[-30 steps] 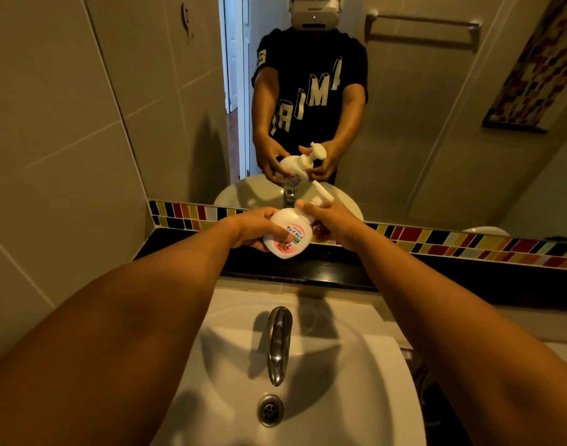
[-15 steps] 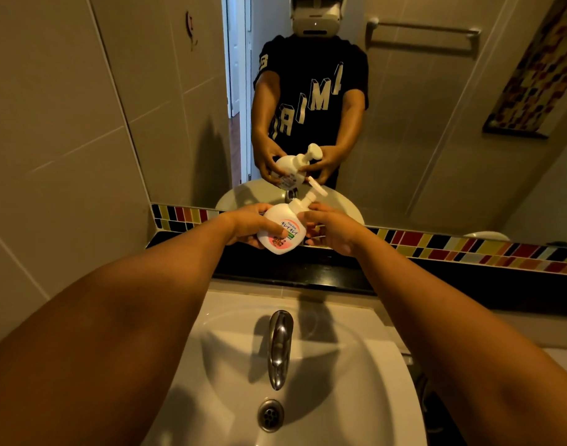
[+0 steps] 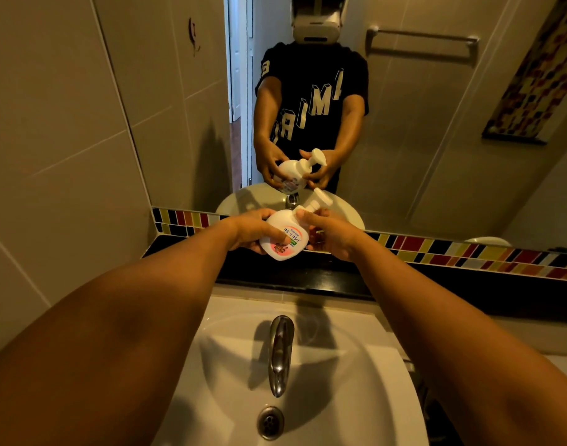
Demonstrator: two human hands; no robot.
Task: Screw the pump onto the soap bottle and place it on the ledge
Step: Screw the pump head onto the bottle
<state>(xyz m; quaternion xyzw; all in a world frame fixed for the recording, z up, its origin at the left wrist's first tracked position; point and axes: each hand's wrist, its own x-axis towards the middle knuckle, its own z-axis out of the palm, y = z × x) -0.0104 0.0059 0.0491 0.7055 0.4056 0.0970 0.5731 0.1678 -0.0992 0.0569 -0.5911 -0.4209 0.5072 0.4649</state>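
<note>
A: Soap bottle (image 3: 283,238) held in the air over the black ledge (image 3: 436,284), tilted, its base toward the camera and its neck leaning up and to the right. Left hand (image 3: 255,231) wrapped round the body, thumb across the label. Not set down yet.

B: And the right hand (image 3: 332,235)?

A: Closed at the neck, thumb on the bottle's shoulder just below the pump (image 3: 317,202). Fingers curl behind; how tightly they hold the collar I cannot tell from here. The mirror (image 3: 436,156) shows them cupped under the pump head.

B: Any change over the last second?

A: Yes. A second back the pump stood steeper and the right hand sat a little lower on it. Since then the bottle has tipped further over and the right thumb has come round to the front of the neck. Reads as a regrip between turns.

B: So where does that put the work?

A: My judgement: threading under way, not proven finished. The pump sits in line with the neck, no gap visible, but the joint itself is hidden by the thumb.

B: What remains?

A: Likely another twist or two, then stand the bottle upright on the ledge behind the faucet (image 3: 280,352), clear of the sink (image 3: 356,397) edge.
</note>
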